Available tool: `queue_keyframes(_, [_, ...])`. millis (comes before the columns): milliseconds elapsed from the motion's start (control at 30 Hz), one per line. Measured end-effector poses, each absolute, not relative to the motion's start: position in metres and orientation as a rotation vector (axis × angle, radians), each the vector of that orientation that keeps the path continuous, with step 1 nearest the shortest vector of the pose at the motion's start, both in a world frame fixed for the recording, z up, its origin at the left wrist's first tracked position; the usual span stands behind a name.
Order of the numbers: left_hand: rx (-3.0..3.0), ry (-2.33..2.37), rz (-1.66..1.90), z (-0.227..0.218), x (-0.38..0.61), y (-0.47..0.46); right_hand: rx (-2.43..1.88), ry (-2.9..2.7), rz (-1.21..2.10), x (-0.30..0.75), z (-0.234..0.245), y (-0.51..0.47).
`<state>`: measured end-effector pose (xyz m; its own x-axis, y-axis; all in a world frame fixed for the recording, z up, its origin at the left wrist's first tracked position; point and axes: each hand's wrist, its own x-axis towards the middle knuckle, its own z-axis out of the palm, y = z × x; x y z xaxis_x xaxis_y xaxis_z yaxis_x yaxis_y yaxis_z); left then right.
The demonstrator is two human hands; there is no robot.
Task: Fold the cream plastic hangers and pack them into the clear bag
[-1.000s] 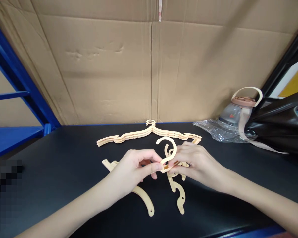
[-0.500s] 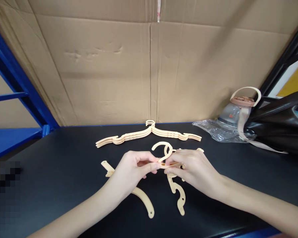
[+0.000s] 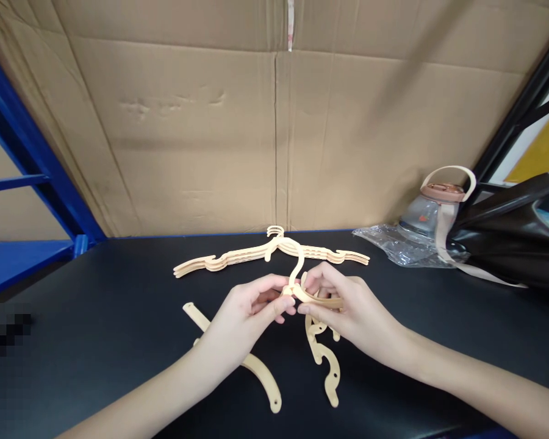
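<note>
Between my hands is a cream hanger hook (image 3: pixel 297 259), upright with its curl toward the left, joined at its base to a curved hanger arm (image 3: pixel 318 299). My left hand (image 3: pixel 260 305) pinches the joint at the hook's base between thumb and fingers. My right hand (image 3: pixel 343 299) grips the hanger arm just right of that joint, its fingers curled and partly hiding it. Below lie loose hanger pieces: a curved arm (image 3: pixel 265 381) partly under my left forearm, and a notched piece (image 3: pixel 332 372) below my right hand.
A stack of assembled cream hangers (image 3: pixel 242 251) lies at the back of the black table (image 3: pixel 96 353). To the right stand a clear bottle (image 3: pixel 421 213) with a strap, crumpled plastic wrap (image 3: pixel 384 241) and a dark bag (image 3: pixel 507 225). Cardboard (image 3: pixel 187 134) walls the back.
The hook has turned more upright and shifted, now overlapping the hanger stack in view. My left hand has closed round its base, and my right fingers have lifted and shifted on the arm.
</note>
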<state>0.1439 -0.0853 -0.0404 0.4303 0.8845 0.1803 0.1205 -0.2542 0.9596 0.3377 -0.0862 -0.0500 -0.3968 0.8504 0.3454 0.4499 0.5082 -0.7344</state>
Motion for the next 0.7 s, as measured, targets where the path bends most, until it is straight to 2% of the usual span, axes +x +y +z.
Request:
queue_keyframes(167, [1.712,0.885,0.979,-0.040,0.143,-0.085,-0.861,-1.846,1.162,0.334,-0.054,-0.085])
queue_keyframes(233, [1.815,0.926,0.974,-0.037,0.139,-0.084,-0.841,-1.817,1.234,0.334,-0.052,-0.084])
queue_keyframes(433, [2.626,1.355,0.816,-0.027,0.114,-0.071,-0.950,-1.722,1.098,0.351,-0.038,-0.067])
queue_keyframes(600, [3.068,1.487,0.690,-0.033,0.104,-0.062,-1.049,-1.666,1.063,0.363,-0.041,-0.051])
queue_keyframes(700, [3.092,1.566,0.680,-0.035,0.105,-0.063,-1.046,-1.682,0.788,0.362,-0.048,-0.053])
